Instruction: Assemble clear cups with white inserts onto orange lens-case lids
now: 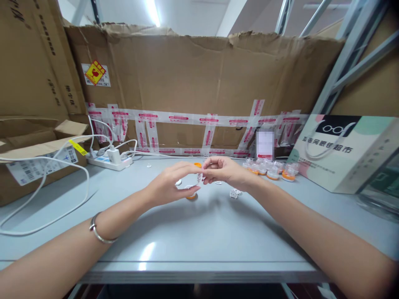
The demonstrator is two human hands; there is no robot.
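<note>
Between my two hands, raised above the grey table, is a small white plastic part [200, 179] with cut-out shapes. My left hand [174, 182] pinches it between thumb and fingers. The fingertips of my right hand [222, 171] are closed at its right side, touching it. Under my left hand stands a round orange and white piece [191, 196], partly hidden by the thumb. Another orange ring [197, 165] shows behind my fingers. Right of these, on the table, lie similar white cut-out parts [235, 193].
Several clear-topped pieces with orange bases [272, 171] stand at the right rear. Beside them is a white printed box [339, 153]. A power strip [109, 160] with white cables lies at the left, by an open carton [40, 162]. Taped cardboard [199, 83] walls the back.
</note>
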